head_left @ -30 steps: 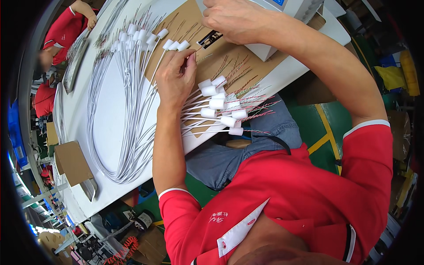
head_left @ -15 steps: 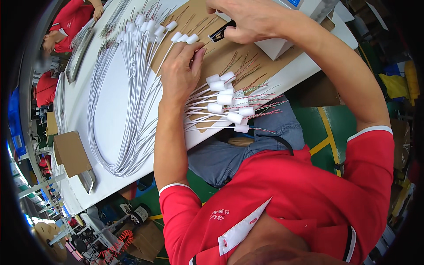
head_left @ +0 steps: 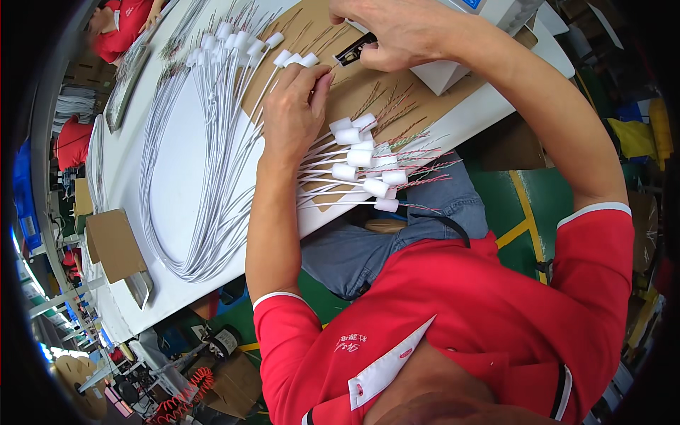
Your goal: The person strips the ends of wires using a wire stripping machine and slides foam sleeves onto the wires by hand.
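Observation:
My left hand (head_left: pixel 292 106) is closed in a pinch at the table's far middle, thumb against forefinger, with a thin wire end showing at the fingertips. My right hand (head_left: pixel 402 37) comes over from the right, its fingers curled around a small black tool (head_left: pixel 352 52), whose tip is just beyond the left fingertips. Around my left wrist lie white cables (head_left: pixel 205 219) with white foam sleeves (head_left: pixel 360 159) and twisted coloured wire ends (head_left: pixel 397 106). Another group of sleeved ends (head_left: pixel 241 44) lies beyond, to the left. My palm hides most of the held cable.
Brown cardboard (head_left: pixel 418 85) covers part of the white table (head_left: pixel 180 117). A white box-shaped machine (head_left: pixel 443 74) stands beside my right hand. At the left are a small cardboard box (head_left: pixel 115 244) and a metal tray (head_left: pixel 127 88). A co-worker in red (head_left: pixel 127 28) is at far left.
My left hand has shifted slightly right, toward the black tool. The right hand stays nearly in place, the tool turned a little. The far-left co-worker has moved.

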Demonstrator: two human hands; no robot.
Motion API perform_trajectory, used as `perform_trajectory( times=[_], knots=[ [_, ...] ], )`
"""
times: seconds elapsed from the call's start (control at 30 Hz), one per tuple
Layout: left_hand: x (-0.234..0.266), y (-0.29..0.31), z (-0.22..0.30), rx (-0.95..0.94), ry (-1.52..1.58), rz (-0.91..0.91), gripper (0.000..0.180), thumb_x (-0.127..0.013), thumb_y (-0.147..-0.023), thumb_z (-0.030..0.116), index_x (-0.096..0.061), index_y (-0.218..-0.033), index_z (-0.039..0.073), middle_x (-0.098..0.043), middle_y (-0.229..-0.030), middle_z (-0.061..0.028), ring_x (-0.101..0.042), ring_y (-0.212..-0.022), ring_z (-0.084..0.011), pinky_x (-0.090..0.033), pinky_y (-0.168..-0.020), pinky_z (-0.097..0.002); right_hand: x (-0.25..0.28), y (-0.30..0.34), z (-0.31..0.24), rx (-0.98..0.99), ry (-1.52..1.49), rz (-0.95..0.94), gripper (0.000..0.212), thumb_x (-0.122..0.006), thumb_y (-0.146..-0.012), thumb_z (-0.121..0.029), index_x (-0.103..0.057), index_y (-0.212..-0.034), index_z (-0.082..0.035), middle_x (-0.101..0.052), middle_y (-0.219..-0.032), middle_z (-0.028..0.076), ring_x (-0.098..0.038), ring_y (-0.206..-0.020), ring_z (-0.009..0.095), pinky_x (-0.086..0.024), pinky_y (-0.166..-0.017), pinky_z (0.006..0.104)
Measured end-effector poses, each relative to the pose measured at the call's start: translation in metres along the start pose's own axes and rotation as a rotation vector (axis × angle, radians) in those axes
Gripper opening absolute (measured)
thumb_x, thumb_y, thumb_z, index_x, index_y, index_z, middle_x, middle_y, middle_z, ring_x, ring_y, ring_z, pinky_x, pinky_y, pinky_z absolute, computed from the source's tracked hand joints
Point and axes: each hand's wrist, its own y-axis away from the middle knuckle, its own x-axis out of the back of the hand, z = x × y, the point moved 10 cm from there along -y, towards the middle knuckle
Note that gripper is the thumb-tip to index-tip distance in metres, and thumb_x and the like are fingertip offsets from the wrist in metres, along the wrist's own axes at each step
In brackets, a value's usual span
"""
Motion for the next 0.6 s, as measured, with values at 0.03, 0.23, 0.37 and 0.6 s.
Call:
perform_trajectory(
  times=[0.03,0.23,0.37,0.6],
  knots=[
    [0.0,0.001,0.0,0.0,0.0,0.0,0.011,-0.076,-0.091,0.012,-0.075,-0.1,0.005,-0.066,-0.085,-0.0115,-0.065,-0.072,-0.0317,-0.052,-0.065,-0.0408,0.002,0.002,-0.001,0.0,0.0,0.0,0.049,-0.069,-0.074,-0.026,-0.063,-0.112,0.003,-0.064,-0.107,0.024,-0.055,-0.109,0.038,-0.038,-0.099,0.0504],
    [0.001,0.004,-0.008,0.086,0.042,-0.052,0.016,-0.076,-0.092,0.014,-0.076,-0.104,0.004,-0.067,-0.088,-0.0128,-0.067,-0.072,-0.0306,-0.053,-0.066,-0.0391,-0.006,0.0,-0.008,0.025,0.036,-0.174,0.049,-0.072,-0.074,-0.024,-0.063,-0.114,0.002,-0.065,-0.111,0.022,-0.055,-0.113,0.037,-0.038,-0.102,0.0524],
    [0.003,0.011,-0.023,0.199,0.144,-0.148,0.021,-0.072,-0.096,0.014,-0.074,-0.114,0.003,-0.073,-0.097,-0.013,-0.068,-0.077,-0.0235,-0.053,-0.071,-0.0313,-0.006,0.001,-0.021,0.181,0.092,-0.09,0.045,-0.073,-0.08,-0.022,-0.062,-0.119,-0.003,-0.066,-0.111,0.018,-0.055,-0.115,0.035,-0.04,-0.103,0.0508],
    [0.001,0.017,-0.026,0.243,0.159,-0.243,0.029,-0.074,-0.094,0.021,-0.071,-0.116,0.002,-0.074,-0.099,-0.0199,-0.072,-0.078,-0.0321,-0.057,-0.071,-0.0394,-0.013,0.004,-0.039,0.372,0.087,-0.122,0.027,-0.069,-0.087,-0.016,-0.068,-0.112,-0.007,-0.07,-0.108,0.011,-0.059,-0.11,0.028,-0.041,-0.101,0.0463]
  ],
)
